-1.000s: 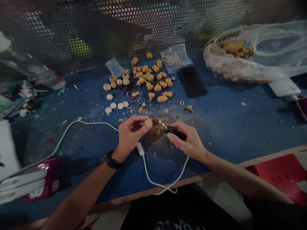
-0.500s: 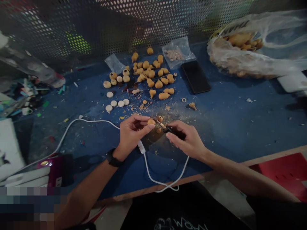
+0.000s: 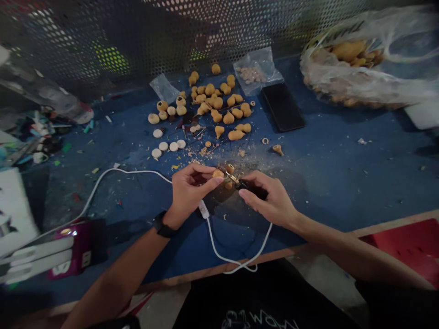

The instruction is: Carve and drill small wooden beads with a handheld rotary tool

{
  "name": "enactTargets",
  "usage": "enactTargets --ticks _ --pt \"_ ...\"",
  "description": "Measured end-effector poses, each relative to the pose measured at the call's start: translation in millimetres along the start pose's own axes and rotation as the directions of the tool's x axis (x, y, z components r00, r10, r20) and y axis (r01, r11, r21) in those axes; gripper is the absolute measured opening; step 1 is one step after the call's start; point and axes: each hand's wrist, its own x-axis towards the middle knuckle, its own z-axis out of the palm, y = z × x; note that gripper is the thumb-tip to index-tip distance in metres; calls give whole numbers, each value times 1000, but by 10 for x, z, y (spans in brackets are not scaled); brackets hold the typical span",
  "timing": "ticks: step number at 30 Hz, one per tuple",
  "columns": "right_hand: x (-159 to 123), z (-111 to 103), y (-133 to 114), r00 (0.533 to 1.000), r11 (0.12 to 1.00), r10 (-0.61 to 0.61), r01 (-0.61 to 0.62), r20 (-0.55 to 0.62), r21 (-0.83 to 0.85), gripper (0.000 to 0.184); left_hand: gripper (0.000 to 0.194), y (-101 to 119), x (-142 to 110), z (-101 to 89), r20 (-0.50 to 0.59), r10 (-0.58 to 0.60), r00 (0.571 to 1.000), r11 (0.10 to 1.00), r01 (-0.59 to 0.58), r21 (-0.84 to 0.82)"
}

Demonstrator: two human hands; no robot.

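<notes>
My left hand (image 3: 190,189) pinches a small tan gourd (image 3: 217,174) between thumb and fingertips. In my right hand (image 3: 270,196) is a small black rotary tool (image 3: 252,188), its brass-coloured tip (image 3: 233,178) pointing left at the gourd; whether the two touch I cannot tell. A cut gourd piece with a dark hole (image 3: 231,168) lies just behind the tip, and another small gourd piece (image 3: 228,185) lies below it. A white cord (image 3: 212,242) with an inline switch (image 3: 203,209) loops on the table in front of my hands.
Several small gourds (image 3: 228,118) are spread behind my hands, beside cut ones, white discs (image 3: 173,146) and shavings. A black phone (image 3: 283,107) and plastic bags (image 3: 343,82) lie at the back right. A purple power pack (image 3: 80,256) sits at left.
The camera view has shifted slightly, so the table items appear moved a little. Both hands keep their grips. The cut gourd piece behind the tip shows more clearly.
</notes>
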Motion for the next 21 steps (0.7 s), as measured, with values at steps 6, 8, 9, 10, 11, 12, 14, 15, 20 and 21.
enactTargets --ticks 6,8,9,10,11,12,14,15,20,21 --pt "-7 -3 0 1000 1000 6 -6 -3 -13 21 32 14 -3 12 -9 14 1000 1000 -14 7" --pt "-6 -5 -4 1000 1000 12 -12 0 -13 21 32 17 -3 12 -14 15 1000 1000 -14 21" --pt "-6 -7 -6 1000 1000 13 -13 1 -13 21 32 18 -3 11 -15 13 1000 999 -13 30" --pt "-6 -8 -8 1000 1000 13 -13 2 -15 21 31 18 -2 9 -13 11 1000 999 -11 37" --pt "-6 -9 -9 1000 1000 11 -11 3 -16 21 31 19 -2 6 -12 11 1000 999 -10 40" --pt "-5 -11 -10 1000 1000 8 -8 3 -17 20 31 19 -2 4 -11 12 1000 999 -12 38" --pt "-4 -12 -10 1000 1000 5 -5 6 -17 21 30 18 -2 2 -10 19 1000 999 -19 32" --pt "-3 -13 -10 1000 1000 6 -6 6 -17 21 30 17 -3 2 -11 20 1000 999 -19 31" --pt "1 -16 -11 1000 1000 12 -12 7 -20 20 33 13 -5 12 -24 11 1000 999 -10 41" --pt "1 -16 -12 1000 1000 12 -12 5 -23 21 33 14 -5 13 -23 9 1000 999 -8 37"
